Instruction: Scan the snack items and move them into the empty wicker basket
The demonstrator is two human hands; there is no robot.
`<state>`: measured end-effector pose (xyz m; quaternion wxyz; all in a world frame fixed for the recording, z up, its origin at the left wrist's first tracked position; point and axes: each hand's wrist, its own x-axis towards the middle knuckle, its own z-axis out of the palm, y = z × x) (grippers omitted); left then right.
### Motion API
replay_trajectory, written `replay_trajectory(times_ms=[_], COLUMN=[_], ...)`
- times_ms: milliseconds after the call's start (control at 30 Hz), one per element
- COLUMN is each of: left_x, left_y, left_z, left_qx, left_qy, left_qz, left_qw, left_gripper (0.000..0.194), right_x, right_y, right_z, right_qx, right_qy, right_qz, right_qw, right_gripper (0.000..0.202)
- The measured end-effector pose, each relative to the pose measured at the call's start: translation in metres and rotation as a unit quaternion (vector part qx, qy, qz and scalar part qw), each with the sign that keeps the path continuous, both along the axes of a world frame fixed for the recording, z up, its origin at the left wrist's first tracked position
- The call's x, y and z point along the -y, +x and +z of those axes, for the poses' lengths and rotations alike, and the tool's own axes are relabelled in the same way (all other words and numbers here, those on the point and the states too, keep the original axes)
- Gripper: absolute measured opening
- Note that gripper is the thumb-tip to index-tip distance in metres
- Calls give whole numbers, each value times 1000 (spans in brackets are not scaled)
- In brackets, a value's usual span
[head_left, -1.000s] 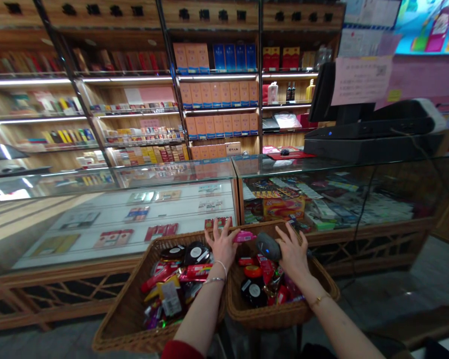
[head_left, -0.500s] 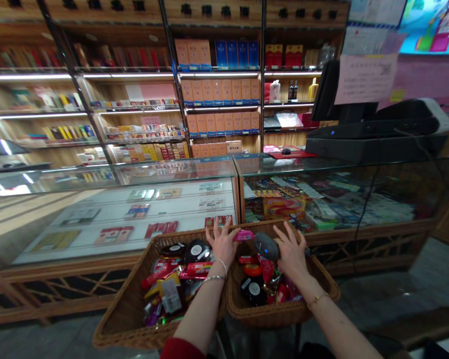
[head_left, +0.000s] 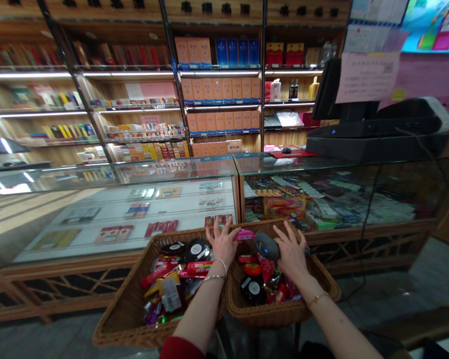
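Observation:
My left hand (head_left: 223,243) pinches a small pink packet (head_left: 244,235) over the seam between two wicker baskets, its other fingers spread. A dark grey handheld barcode scanner (head_left: 266,246) with a small blue light is in my right hand (head_left: 291,252), its head facing the packet. Packet and scanner head are close together but apart. The left basket (head_left: 114,319) holds round black containers (head_left: 197,250), red packets (head_left: 200,269) and a yellow packet with a white label (head_left: 169,294). Inside the right basket (head_left: 269,316) lie another round black container (head_left: 253,290), an orange-red round item (head_left: 252,269) and shiny wrapped pieces.
Behind the baskets stand glass display counters (head_left: 179,197) with flat packs inside. A monitor (head_left: 327,92) and a dark till (head_left: 374,147) sit on the right counter, a cable (head_left: 368,214) hanging down. Shelves of boxes (head_left: 220,90) line the back wall.
Both hands, the pink packet and the scanner hold the same position. Only the view has shifted very slightly, most visibly around the monitor and the hanging cable.

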<state>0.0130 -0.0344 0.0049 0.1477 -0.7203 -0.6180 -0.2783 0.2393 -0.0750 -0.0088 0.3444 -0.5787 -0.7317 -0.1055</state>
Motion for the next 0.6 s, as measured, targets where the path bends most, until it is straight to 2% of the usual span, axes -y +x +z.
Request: replay_trajectory(times_ms=[467, 600], left_x=[1, 1], left_y=[0, 1], left_z=[0, 1], left_qx=[5, 11], left_qy=[-3, 4], left_qz=[-3, 1], left_qw=[1000, 1000], left_gripper=[46, 37], right_x=[1, 0], right_y=[0, 1], right_z=[0, -1], right_qx=[-14, -10], right_qy=[13, 12], right_qz=[8, 9], right_qw=[1000, 1000], right_gripper=[30, 31])
